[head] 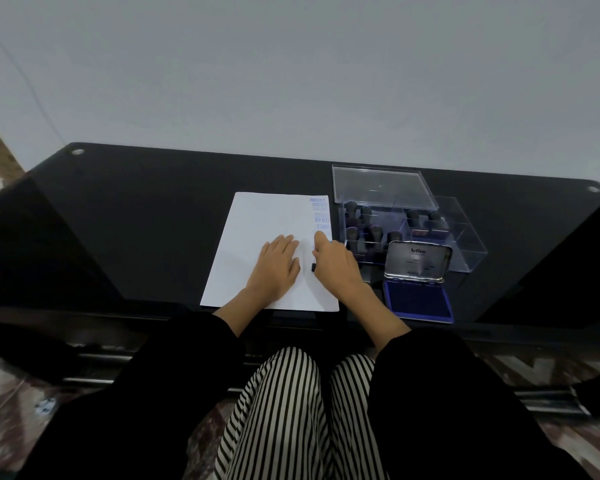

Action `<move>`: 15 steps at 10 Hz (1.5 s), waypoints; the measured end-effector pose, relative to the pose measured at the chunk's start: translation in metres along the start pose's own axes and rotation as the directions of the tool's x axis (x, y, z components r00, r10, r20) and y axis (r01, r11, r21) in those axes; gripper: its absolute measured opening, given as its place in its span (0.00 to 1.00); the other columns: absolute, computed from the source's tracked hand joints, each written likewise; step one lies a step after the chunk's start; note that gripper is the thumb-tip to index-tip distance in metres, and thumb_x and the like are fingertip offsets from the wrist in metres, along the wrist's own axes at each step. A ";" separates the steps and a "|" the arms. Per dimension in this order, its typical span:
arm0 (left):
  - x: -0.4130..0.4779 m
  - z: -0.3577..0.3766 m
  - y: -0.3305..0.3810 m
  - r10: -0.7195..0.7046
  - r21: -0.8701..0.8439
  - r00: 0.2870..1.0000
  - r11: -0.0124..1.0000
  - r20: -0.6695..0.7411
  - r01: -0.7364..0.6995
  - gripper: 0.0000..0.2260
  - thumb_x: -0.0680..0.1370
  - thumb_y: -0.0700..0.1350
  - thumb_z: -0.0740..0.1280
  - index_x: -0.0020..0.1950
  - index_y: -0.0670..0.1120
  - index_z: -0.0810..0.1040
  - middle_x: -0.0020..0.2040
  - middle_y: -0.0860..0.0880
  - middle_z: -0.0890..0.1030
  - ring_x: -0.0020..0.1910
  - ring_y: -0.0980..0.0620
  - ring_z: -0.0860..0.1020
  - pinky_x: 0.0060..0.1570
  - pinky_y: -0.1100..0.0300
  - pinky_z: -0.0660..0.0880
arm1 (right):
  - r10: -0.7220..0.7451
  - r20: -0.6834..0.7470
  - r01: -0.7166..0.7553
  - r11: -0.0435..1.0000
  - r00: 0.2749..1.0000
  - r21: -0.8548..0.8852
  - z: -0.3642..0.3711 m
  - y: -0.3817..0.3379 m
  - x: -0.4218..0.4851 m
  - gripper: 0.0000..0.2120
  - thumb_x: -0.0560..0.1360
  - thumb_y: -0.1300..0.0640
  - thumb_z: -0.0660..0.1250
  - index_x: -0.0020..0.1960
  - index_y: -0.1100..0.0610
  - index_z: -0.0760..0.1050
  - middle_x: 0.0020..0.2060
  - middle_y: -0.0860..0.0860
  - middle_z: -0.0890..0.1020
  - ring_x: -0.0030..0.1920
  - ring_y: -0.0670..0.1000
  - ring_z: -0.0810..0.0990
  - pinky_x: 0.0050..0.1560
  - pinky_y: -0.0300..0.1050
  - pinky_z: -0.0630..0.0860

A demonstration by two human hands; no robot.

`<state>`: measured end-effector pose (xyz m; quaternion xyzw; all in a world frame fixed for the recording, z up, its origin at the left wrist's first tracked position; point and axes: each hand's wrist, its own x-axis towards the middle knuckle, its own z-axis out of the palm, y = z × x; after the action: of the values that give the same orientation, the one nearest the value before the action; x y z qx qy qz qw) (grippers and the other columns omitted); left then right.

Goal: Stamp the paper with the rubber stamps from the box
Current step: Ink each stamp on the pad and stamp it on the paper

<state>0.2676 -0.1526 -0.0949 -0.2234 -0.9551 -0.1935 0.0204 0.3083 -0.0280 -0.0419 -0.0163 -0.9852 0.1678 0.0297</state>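
Paper (257, 244): one white sheet, flat on the black tabletop (153, 220), near edge at the table's front. Column of blue imprints (320, 214) runs down its right margin, words partly legible, lower ones faint.

Left hand (276, 268): fingers spread, palm flat on the sheet, pinning it.

Right hand (335, 266): closed over a rubber stamp (313, 266), of which only a dark sliver shows below the fingers; hand sits at the sheet's right margin, just under the last imprint. Whether the stamp face touches the paper cannot be told.

Box (465, 237): clear plastic, compartmented, just right of the sheet; dark-handled stamps (374, 233) stand upright in it. Clear lid (381, 185) rests tilted on its far side.

Ink pad (418, 303): blue, tin lid (418, 261) raised, in front of the box, near the right forearm.

Step in hand, judged: pressing one more imprint into the column. Several stamps appear left in the box.

Next move, judged: lift the stamp straight up so the print stays clean while the left hand holds the sheet, return it to a free compartment, take another, ink it.
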 end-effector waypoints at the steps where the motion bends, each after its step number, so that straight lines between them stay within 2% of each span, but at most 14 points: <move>1: 0.000 0.000 0.000 0.002 0.008 1.000 1.000 -0.003 -0.002 0.21 0.82 0.46 0.51 0.74 0.42 0.58 0.76 0.46 0.59 0.76 0.48 0.54 0.75 0.55 0.48 | 0.016 0.057 -0.017 1.000 0.998 0.018 -0.006 0.000 0.007 0.05 0.81 0.61 0.54 0.54 0.61 0.66 0.49 0.62 0.78 0.39 0.55 0.69 0.38 0.46 0.64; 2: 0.000 0.000 0.000 -0.002 0.004 1.000 1.000 -0.002 0.002 0.21 0.82 0.46 0.51 0.74 0.43 0.58 0.76 0.46 0.59 0.76 0.48 0.54 0.75 0.55 0.48 | 0.011 0.074 -0.014 0.999 0.997 0.030 -0.008 0.002 0.008 0.05 0.80 0.61 0.55 0.54 0.61 0.66 0.46 0.62 0.77 0.39 0.55 0.69 0.38 0.46 0.65; 3: 0.000 0.001 0.000 -0.002 0.013 1.000 1.000 -0.010 0.002 0.21 0.82 0.46 0.51 0.75 0.43 0.58 0.76 0.46 0.59 0.76 0.49 0.54 0.75 0.55 0.48 | -0.013 0.020 0.013 1.000 1.000 0.007 -0.003 0.001 -0.002 0.05 0.81 0.60 0.53 0.54 0.60 0.65 0.40 0.57 0.72 0.37 0.54 0.69 0.36 0.46 0.64; 4: 0.000 0.001 0.000 0.000 -0.002 1.000 1.000 -0.012 0.000 0.21 0.82 0.45 0.52 0.74 0.42 0.59 0.76 0.46 0.59 0.76 0.48 0.55 0.75 0.54 0.48 | -0.012 -0.060 0.013 1.000 0.998 0.008 0.006 0.001 -0.014 0.07 0.82 0.60 0.51 0.56 0.60 0.65 0.41 0.56 0.69 0.37 0.54 0.67 0.36 0.45 0.63; 5: 0.000 0.001 0.000 -0.002 0.009 1.000 1.000 -0.011 0.002 0.21 0.82 0.45 0.52 0.74 0.42 0.59 0.76 0.46 0.59 0.76 0.48 0.55 0.75 0.55 0.48 | 0.003 -0.098 -0.003 1.000 0.995 -0.001 0.012 0.001 -0.021 0.09 0.82 0.60 0.51 0.59 0.60 0.65 0.46 0.58 0.74 0.38 0.54 0.67 0.37 0.45 0.64; 6: 0.000 0.001 0.001 -0.004 0.013 1.000 1.000 -0.008 0.004 0.21 0.82 0.46 0.51 0.74 0.42 0.59 0.76 0.46 0.59 0.76 0.48 0.55 0.75 0.56 0.48 | 0.000 -0.089 0.001 1.000 0.996 0.010 0.011 0.001 -0.017 0.09 0.81 0.60 0.51 0.58 0.61 0.66 0.46 0.58 0.75 0.38 0.54 0.68 0.36 0.45 0.64; 7: 0.000 0.001 0.001 -0.003 0.020 1.000 1.000 -0.003 0.003 0.21 0.82 0.46 0.51 0.75 0.43 0.58 0.76 0.46 0.59 0.76 0.49 0.54 0.75 0.56 0.48 | 0.004 0.008 -0.004 1.000 1.000 0.013 0.000 0.002 -0.005 0.08 0.81 0.60 0.53 0.56 0.62 0.66 0.44 0.60 0.75 0.38 0.55 0.69 0.37 0.46 0.64; 8: 0.000 0.000 0.000 0.002 0.020 1.000 1.000 -0.005 -0.002 0.21 0.82 0.46 0.51 0.75 0.43 0.59 0.76 0.46 0.59 0.76 0.49 0.54 0.75 0.55 0.48 | 0.032 0.114 -0.035 0.999 0.993 0.029 -0.010 0.001 0.007 0.02 0.80 0.60 0.55 0.51 0.59 0.63 0.42 0.60 0.73 0.39 0.56 0.69 0.38 0.47 0.66; 9: 0.001 0.000 0.000 0.000 0.023 1.000 1.000 0.000 0.000 0.21 0.82 0.46 0.51 0.74 0.43 0.59 0.76 0.46 0.59 0.76 0.48 0.54 0.75 0.55 0.48 | 0.061 0.179 -0.070 0.996 0.982 0.047 -0.016 -0.001 0.014 0.04 0.80 0.60 0.56 0.51 0.60 0.63 0.42 0.58 0.71 0.41 0.56 0.69 0.39 0.47 0.66; 10: 0.001 0.001 0.000 -0.001 0.035 1.000 0.999 0.000 0.001 0.21 0.82 0.46 0.51 0.75 0.43 0.58 0.76 0.47 0.58 0.76 0.49 0.54 0.75 0.56 0.48 | 0.067 0.185 -0.077 0.996 0.981 0.044 -0.017 0.000 0.016 0.05 0.80 0.60 0.57 0.52 0.61 0.64 0.46 0.62 0.75 0.41 0.56 0.70 0.40 0.47 0.67; 11: 0.000 0.000 0.001 -0.002 0.044 1.000 0.999 0.007 0.002 0.21 0.82 0.46 0.51 0.75 0.43 0.58 0.76 0.47 0.58 0.76 0.49 0.54 0.75 0.56 0.48 | 0.065 0.170 -0.076 0.996 0.983 0.054 -0.015 0.000 0.014 0.07 0.79 0.60 0.57 0.56 0.62 0.65 0.50 0.63 0.77 0.40 0.56 0.71 0.39 0.47 0.68; 12: 0.000 -0.006 0.003 -0.008 0.042 0.999 0.999 0.039 0.006 0.21 0.82 0.46 0.51 0.75 0.43 0.58 0.76 0.46 0.58 0.76 0.48 0.54 0.75 0.55 0.49 | 0.045 0.155 -0.052 0.998 0.987 0.039 -0.017 -0.001 0.010 0.06 0.80 0.59 0.56 0.54 0.61 0.65 0.50 0.63 0.78 0.40 0.55 0.71 0.36 0.46 0.67; 13: 0.003 -0.018 0.008 -0.007 0.039 0.997 0.999 0.078 0.004 0.21 0.82 0.45 0.53 0.74 0.42 0.59 0.76 0.46 0.59 0.76 0.48 0.56 0.74 0.57 0.51 | 0.023 0.079 -0.026 0.999 0.997 0.043 -0.027 -0.001 0.004 0.05 0.80 0.59 0.55 0.53 0.61 0.65 0.48 0.62 0.79 0.39 0.56 0.72 0.36 0.47 0.67; 15: 0.010 -0.047 0.029 0.013 -0.078 1.000 0.997 0.023 -0.011 0.17 0.81 0.42 0.55 0.71 0.44 0.66 0.73 0.46 0.65 0.72 0.49 0.64 0.71 0.58 0.60 | 0.037 -0.017 -0.035 0.992 0.999 0.119 -0.071 0.007 0.001 0.13 0.80 0.58 0.56 0.61 0.63 0.61 0.49 0.62 0.79 0.43 0.61 0.75 0.41 0.49 0.69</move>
<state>0.2692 -0.1424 -0.0399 -0.2321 -0.9457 -0.2277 0.0016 0.3123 0.0017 0.0229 -0.0339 -0.9727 0.2264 0.0368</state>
